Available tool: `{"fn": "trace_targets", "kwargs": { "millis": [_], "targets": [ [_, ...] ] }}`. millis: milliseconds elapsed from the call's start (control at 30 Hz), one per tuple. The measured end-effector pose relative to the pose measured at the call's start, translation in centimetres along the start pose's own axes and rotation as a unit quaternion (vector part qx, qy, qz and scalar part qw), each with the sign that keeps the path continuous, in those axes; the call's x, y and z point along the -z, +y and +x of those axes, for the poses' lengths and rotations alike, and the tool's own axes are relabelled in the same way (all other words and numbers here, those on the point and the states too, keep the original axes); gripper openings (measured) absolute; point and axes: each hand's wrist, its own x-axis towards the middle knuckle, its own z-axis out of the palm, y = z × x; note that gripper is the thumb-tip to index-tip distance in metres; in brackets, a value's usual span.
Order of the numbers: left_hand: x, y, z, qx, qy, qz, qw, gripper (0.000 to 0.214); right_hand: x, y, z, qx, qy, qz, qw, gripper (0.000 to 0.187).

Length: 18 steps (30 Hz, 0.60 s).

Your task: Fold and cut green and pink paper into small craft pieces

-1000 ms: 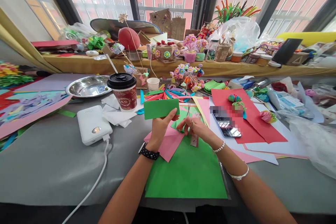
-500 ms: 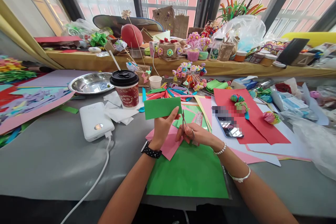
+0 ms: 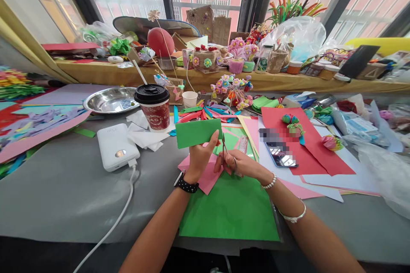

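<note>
A green paper rectangle is pinched in my left hand, thumb on the near face and fingers behind it. My right hand grips a small pair of scissors, the blades pointing up close to the paper's right edge. Whether the blades touch the paper, I cannot tell. Below my hands lie a pink sheet and a large green sheet. A ruler lies just beyond my right hand, partly hidden by it.
To the left stand a lidded paper cup with a straw, a white power bank with a cable, and a metal dish. A phone and red paper lie to the right. Handmade flowers stand behind.
The green paper's left end has tilted slightly downward in my left hand. My right hand and the scissors stay almost where they were.
</note>
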Motion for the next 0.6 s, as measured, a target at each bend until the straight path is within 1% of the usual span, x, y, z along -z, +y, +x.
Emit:
{"fn": "trace_targets", "kwargs": {
  "millis": [233,433,600],
  "targets": [
    [-0.07,0.15,0.02,-0.003,-0.009,-0.003,1.000,0.023,0.05,-0.33,0.03,0.002,0.007,0.013,1.000,0.074],
    [-0.03,0.30,0.07,-0.009,-0.006,-0.006,1.000,0.024,0.14,-0.16,-0.01,0.007,-0.008,0.021,1.000,0.073],
    [0.00,0.41,0.11,0.001,-0.011,-0.010,1.000,0.025,0.13,-0.12,0.05,0.024,-0.013,0.030,0.999,0.074]
  ]
}}
